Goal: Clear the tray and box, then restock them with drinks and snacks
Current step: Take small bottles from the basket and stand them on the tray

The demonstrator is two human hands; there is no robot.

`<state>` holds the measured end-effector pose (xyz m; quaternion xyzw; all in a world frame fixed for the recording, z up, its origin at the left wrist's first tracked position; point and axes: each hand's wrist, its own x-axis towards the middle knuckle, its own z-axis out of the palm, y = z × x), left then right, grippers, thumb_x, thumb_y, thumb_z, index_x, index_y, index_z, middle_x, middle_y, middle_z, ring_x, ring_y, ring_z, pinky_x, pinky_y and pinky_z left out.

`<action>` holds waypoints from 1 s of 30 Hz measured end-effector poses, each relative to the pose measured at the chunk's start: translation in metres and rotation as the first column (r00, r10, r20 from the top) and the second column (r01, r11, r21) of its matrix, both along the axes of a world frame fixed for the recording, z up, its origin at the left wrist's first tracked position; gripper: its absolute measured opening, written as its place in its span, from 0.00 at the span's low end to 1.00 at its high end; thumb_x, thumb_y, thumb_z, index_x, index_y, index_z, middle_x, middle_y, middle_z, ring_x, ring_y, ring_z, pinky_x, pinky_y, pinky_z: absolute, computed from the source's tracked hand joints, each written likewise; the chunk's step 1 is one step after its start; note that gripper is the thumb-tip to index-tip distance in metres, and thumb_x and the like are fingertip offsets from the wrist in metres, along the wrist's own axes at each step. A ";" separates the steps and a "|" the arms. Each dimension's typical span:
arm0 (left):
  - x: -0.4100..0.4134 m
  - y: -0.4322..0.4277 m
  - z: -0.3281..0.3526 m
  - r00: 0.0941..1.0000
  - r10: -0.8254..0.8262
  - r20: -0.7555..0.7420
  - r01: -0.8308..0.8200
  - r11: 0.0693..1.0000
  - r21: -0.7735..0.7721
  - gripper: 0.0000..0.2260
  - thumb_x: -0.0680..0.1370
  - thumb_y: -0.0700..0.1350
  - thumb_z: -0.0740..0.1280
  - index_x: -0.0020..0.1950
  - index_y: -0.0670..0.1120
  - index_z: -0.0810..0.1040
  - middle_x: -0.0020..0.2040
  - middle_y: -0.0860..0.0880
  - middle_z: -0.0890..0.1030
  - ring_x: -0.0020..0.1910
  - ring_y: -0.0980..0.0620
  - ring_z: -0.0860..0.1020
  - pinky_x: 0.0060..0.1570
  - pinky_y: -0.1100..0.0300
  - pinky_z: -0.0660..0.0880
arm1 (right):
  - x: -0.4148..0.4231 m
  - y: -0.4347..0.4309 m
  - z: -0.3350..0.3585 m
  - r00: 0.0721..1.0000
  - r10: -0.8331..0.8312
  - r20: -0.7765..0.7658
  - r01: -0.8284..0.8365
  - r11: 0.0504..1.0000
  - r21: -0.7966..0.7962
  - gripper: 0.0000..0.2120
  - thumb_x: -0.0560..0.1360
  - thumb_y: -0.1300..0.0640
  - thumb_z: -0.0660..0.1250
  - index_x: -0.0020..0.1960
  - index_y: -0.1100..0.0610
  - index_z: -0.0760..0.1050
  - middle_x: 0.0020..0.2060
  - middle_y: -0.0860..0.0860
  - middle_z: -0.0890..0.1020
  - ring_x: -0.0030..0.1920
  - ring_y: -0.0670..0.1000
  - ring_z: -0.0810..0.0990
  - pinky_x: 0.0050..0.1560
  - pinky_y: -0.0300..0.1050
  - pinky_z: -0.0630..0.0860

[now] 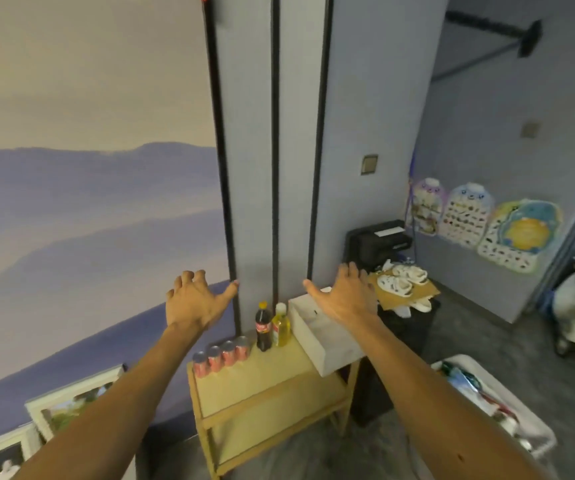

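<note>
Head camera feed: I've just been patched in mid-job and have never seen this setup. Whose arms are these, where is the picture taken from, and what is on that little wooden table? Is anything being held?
There is no machine here. The single picture comes from a wide-angle camera worn on a person's head, looking forward and down, so the two bare arms are that person's own. The left hand and the right hand are both stretched out with fingers spread, and neither holds anything.

Below them stands a small wooden table against the wall. On it are a row of four red cans, a dark cola bottle, a yellow bottle right beside it, and a pale open box at the table's right end, overhanging the edge. A white bin of packets sits on the floor to the right.
</note>
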<state>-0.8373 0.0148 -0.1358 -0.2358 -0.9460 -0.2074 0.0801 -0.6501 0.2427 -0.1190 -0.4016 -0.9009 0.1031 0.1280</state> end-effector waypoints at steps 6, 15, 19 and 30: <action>0.095 0.124 -0.011 0.965 -0.251 0.071 0.253 0.967 -0.028 0.49 0.72 0.82 0.51 0.79 0.47 0.70 0.77 0.43 0.71 0.76 0.39 0.69 0.73 0.39 0.69 | 0.137 0.070 -0.018 0.967 -0.254 0.014 0.255 0.966 -0.039 0.56 0.73 0.17 0.53 0.85 0.57 0.55 0.83 0.59 0.61 0.81 0.66 0.61 0.77 0.66 0.66; 0.266 0.284 -0.045 0.773 -0.585 0.247 0.615 0.786 -0.062 0.47 0.73 0.81 0.56 0.80 0.49 0.68 0.79 0.44 0.70 0.75 0.39 0.72 0.72 0.40 0.72 | 0.334 0.136 -0.060 0.804 -0.591 0.060 0.593 0.791 -0.153 0.56 0.71 0.16 0.53 0.82 0.58 0.62 0.76 0.60 0.73 0.75 0.65 0.71 0.70 0.61 0.73; 0.319 0.332 -0.064 0.701 -0.652 0.287 0.697 0.712 -0.086 0.49 0.71 0.83 0.56 0.80 0.49 0.69 0.79 0.45 0.70 0.75 0.40 0.72 0.72 0.40 0.72 | 0.394 0.159 -0.092 0.731 -0.673 0.109 0.679 0.702 -0.215 0.55 0.70 0.16 0.54 0.80 0.58 0.66 0.74 0.60 0.75 0.74 0.64 0.74 0.70 0.60 0.74; 0.393 0.432 -0.137 0.575 -0.711 0.405 0.812 0.558 -0.171 0.49 0.70 0.83 0.53 0.76 0.48 0.72 0.70 0.45 0.75 0.66 0.43 0.77 0.64 0.43 0.76 | 0.447 0.216 -0.156 0.669 -0.718 0.191 0.737 0.608 -0.296 0.56 0.68 0.14 0.51 0.81 0.53 0.66 0.71 0.57 0.79 0.69 0.63 0.79 0.63 0.58 0.78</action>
